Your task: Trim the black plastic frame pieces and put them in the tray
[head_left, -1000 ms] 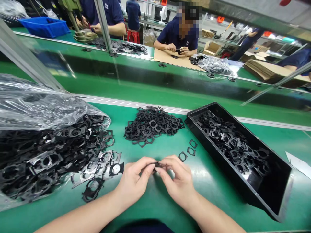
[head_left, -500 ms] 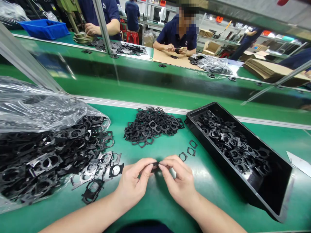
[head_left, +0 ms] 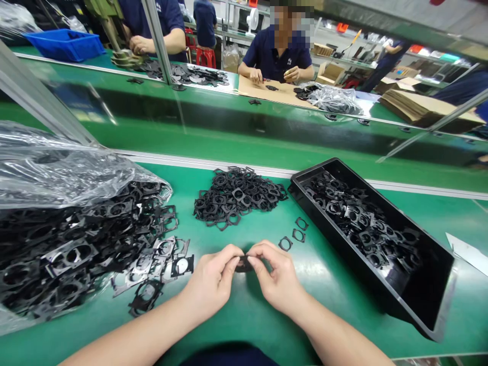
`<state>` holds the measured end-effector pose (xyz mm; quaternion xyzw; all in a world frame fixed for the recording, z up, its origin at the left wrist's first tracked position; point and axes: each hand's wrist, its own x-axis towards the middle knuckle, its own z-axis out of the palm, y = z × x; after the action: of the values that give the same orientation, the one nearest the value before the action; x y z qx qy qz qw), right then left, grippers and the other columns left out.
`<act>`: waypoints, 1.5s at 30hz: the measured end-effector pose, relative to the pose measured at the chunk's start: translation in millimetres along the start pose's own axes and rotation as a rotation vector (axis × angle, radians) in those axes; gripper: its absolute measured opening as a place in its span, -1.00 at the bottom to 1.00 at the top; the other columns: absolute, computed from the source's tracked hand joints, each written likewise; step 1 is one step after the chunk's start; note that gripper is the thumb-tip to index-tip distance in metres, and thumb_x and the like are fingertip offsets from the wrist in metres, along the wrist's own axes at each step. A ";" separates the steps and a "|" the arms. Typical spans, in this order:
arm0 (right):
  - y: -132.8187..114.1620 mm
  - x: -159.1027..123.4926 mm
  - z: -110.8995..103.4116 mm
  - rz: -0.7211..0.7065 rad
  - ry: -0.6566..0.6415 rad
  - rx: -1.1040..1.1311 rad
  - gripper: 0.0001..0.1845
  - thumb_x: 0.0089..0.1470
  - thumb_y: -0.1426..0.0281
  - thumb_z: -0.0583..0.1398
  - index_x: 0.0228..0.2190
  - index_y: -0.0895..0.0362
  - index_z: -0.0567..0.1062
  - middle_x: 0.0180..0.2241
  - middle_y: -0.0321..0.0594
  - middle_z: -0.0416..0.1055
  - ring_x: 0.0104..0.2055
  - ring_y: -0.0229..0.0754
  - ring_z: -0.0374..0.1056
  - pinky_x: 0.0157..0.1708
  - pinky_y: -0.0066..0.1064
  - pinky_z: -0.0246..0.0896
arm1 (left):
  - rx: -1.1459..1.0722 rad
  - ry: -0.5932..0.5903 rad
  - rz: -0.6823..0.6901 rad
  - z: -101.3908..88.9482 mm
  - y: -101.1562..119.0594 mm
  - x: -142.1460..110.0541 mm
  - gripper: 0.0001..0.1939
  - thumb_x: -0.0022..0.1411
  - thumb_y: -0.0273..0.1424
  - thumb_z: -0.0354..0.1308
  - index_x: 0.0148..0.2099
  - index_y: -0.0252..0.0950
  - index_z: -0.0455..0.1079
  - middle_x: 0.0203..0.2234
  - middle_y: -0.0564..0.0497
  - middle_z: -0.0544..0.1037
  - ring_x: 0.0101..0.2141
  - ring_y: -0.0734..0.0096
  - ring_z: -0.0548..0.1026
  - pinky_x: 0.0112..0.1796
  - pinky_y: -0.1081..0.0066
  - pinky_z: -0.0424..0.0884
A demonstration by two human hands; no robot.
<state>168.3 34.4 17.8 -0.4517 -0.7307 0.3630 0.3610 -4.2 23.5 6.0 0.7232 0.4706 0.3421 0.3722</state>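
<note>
Head view: a black frame [head_left: 243, 265] is pinched between the fingers of the left hand [head_left: 211, 277] and right hand [head_left: 276, 277]. Beyond the fingers on the green counter [head_left: 328, 284] lie three loose frames [head_left: 293, 235] and a small heap [head_left: 239, 195]; further right, a part-filled tray [head_left: 316, 170]; left of the fingers, a bigger heap [head_left: 76, 249] spills from a plastic bag [head_left: 57, 175].

Bright overhead light; glare on green bench mat [head_left: 324, 284], plastic bag [head_left: 57, 175]; soft shadow under left hand [head_left: 211, 277]; edges bowed.
</note>
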 end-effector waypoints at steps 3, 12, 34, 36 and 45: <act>2.9 -1.3 -1.5 -0.059 -0.028 -0.082 -0.85 0.14 0.54 0.06 -0.39 0.15 0.40 -0.45 -0.19 0.34 -0.41 -0.20 0.27 -0.40 -0.37 0.22 | 0.062 -0.017 0.048 -1.9 -1.8 2.0 -0.85 0.28 -0.48 -0.01 -0.20 -0.24 0.38 -0.41 0.04 0.53 -0.40 0.44 0.50 -0.33 0.47 0.41; 0.3 -0.7 -1.7 -0.107 0.073 0.004 -0.86 0.10 0.54 0.12 -0.26 0.14 0.40 -0.36 -0.18 0.38 -0.31 -0.18 0.32 -0.29 -0.34 0.28 | -0.232 0.045 -0.113 -1.0 0.1 3.9 -0.79 0.23 -0.47 0.05 -0.13 -0.26 0.46 -0.35 -0.01 0.61 -0.36 0.39 0.58 -0.30 0.45 0.52; -9.3 -3.0 -1.5 -0.060 0.006 0.029 -0.93 0.07 0.49 0.13 -0.38 0.14 0.42 -0.47 -0.24 0.35 -0.43 -0.23 0.28 -0.40 -0.40 0.23 | -0.241 0.340 -0.035 3.8 -0.6 -5.3 -0.79 0.19 -0.50 0.13 -0.13 -0.22 0.50 -0.37 0.04 0.60 -0.44 0.46 0.57 -0.34 0.50 0.52; -10.2 -2.9 -2.0 -0.068 0.010 0.027 -0.93 0.06 0.49 0.14 -0.36 0.14 0.42 -0.46 -0.23 0.36 -0.43 -0.22 0.29 -0.40 -0.39 0.25 | -0.226 0.344 -0.015 3.3 0.1 -4.8 -0.79 0.19 -0.51 0.13 -0.13 -0.22 0.49 -0.37 0.03 0.60 -0.43 0.44 0.57 -0.36 0.50 0.51; -12.2 -2.2 -1.2 -0.123 0.051 0.031 -0.91 0.08 0.50 0.12 -0.36 0.13 0.42 -0.47 -0.24 0.35 -0.45 -0.24 0.29 -0.43 -0.41 0.26 | -0.167 0.360 0.084 1.9 2.4 -3.3 -0.78 0.19 -0.53 0.13 -0.15 -0.21 0.50 -0.36 0.02 0.61 -0.39 0.41 0.56 -0.34 0.47 0.49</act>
<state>165.2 28.6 28.4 -0.4095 -0.7418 0.3397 0.4082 -2.7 19.3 6.6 0.6359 0.4690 0.5188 0.3263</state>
